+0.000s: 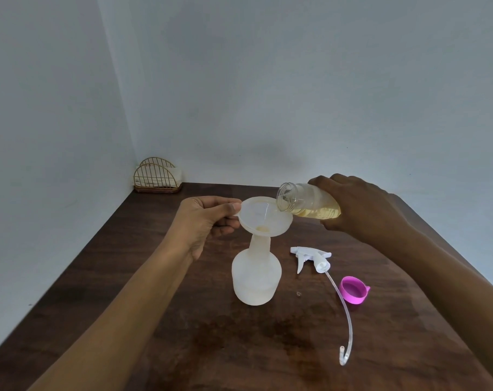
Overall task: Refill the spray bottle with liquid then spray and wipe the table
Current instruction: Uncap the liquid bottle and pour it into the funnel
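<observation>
You are mid-refill. The spray bottle (256,277) stands uncapped at desk (127,277) centre, translucent, barely filled. Your left hand (203,218) pinches the funnel (265,218) rim at 9 o'clock; your right hand (358,207) grips the tilted refill bottle (307,200) at 3 o'clock. Next: tip further, slowly.

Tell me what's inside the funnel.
A little yellowish liquid pools at the bottom of the funnel, which sits in the spray bottle neck. The funnel's stem is hidden inside the neck.
</observation>
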### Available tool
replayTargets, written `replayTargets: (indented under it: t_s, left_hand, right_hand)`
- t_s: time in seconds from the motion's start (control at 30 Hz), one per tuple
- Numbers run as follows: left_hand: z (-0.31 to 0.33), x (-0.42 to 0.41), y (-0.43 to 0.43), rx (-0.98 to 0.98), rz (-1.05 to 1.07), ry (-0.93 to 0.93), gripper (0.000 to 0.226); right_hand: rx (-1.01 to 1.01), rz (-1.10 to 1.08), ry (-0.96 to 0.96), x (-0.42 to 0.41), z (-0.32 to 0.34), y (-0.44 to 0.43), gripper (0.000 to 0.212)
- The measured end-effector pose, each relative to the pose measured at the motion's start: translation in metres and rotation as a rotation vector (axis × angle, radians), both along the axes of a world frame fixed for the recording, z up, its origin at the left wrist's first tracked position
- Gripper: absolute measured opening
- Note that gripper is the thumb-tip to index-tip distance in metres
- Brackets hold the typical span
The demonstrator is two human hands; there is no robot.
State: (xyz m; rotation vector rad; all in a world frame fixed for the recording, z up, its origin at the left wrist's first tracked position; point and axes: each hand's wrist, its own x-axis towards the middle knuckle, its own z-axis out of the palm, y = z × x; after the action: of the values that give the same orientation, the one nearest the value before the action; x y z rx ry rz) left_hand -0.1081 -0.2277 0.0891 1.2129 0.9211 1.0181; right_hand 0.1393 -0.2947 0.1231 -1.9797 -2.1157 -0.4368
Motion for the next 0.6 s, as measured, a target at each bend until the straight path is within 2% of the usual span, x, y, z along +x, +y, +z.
replayTargets:
  t_s: [0.6]
  left_hand:
    - [0.0008,-0.0022,-0.0005,0.032,0.016,0.028,0.006]
  right_hand:
    - [-0.004,-0.041,-0.028,-0.0055,0.0080,-0.0047,0.057]
